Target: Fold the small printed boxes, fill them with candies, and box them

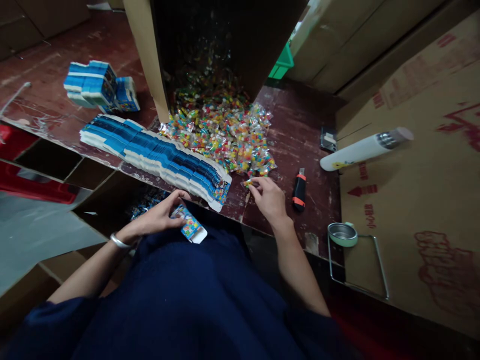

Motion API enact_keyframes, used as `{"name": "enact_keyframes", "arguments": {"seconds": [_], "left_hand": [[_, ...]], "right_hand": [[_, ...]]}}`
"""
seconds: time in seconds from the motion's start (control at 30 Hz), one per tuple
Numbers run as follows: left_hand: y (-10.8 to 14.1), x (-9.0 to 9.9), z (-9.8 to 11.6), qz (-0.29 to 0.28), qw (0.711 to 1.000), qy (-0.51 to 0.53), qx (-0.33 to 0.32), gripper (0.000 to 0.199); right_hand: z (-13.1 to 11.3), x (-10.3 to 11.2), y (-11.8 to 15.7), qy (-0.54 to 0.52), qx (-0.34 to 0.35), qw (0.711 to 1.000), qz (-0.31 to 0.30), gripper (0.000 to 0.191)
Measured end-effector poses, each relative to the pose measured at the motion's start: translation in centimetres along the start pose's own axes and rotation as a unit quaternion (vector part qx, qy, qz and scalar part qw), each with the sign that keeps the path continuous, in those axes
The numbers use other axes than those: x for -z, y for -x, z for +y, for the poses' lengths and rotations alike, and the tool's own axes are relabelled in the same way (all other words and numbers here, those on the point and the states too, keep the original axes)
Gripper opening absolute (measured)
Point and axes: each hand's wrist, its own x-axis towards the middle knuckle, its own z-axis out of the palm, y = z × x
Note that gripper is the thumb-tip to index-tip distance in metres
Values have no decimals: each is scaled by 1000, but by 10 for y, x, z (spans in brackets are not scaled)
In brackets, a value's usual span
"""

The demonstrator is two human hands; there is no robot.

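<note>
My left hand (170,212) is closed on a small blue printed carton (190,226), whose white end flap sticks out toward the lower right. My right hand (268,199) pinches a small clear packet of colored candy (247,184) at the near edge of a heap of such packets (225,132). A long row of flat blue and white cartons (157,157) lies along the front edge of the red-brown table (288,117), left of the heap.
More carton stacks (92,82) stand at the back left. Right of my right hand lies a black and orange utility knife (299,191). Farther right are a white bottle (356,151), a green cup (342,235) in a wire holder and a large cardboard box (408,200).
</note>
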Motion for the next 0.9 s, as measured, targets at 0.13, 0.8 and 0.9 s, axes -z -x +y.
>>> {"name": "enact_keyframes", "arguments": {"seconds": [0.13, 0.8, 0.9], "left_hand": [[14, 28, 11, -164, 975, -151, 8, 45], [-49, -63, 9, 64, 994, -29, -81, 27], [-48, -64, 9, 73, 993, -20, -87, 30]], "right_hand": [[20, -8, -12, 81, 10, 994, -76, 29], [-70, 14, 10, -472, -19, 881, -11, 24], [-81, 7, 13, -452, -16, 892, -15, 26]]}}
